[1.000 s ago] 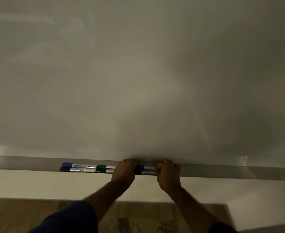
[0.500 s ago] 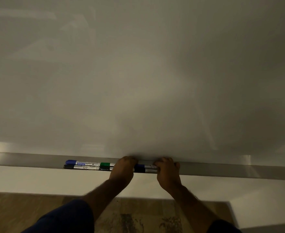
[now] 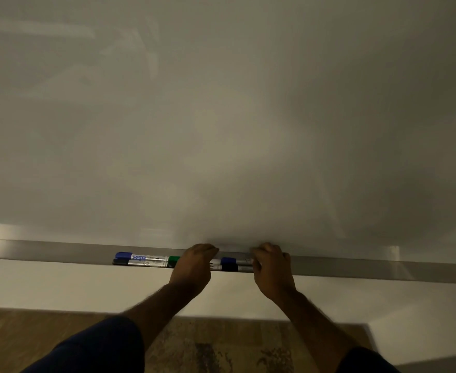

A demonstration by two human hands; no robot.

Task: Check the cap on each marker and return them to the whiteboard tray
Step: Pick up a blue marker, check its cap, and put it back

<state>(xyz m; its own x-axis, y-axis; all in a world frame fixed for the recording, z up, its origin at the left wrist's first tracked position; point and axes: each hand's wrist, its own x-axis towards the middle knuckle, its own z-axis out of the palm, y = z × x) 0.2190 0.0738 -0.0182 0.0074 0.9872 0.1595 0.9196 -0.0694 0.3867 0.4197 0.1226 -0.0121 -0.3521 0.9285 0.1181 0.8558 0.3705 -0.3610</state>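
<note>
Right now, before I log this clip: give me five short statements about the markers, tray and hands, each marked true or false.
1. Both hands rest at the whiteboard tray. True: the left hand and right hand are both on it.
2. A blue cap shows at the far left end of the row of markers. True.
3. The markers lie on the floor. False: they lie in the tray under the whiteboard.
4. A red cap shows between the hands. False: a blue cap over a black cap shows there.
5. A green cap shows just left of the left hand. True.
</note>
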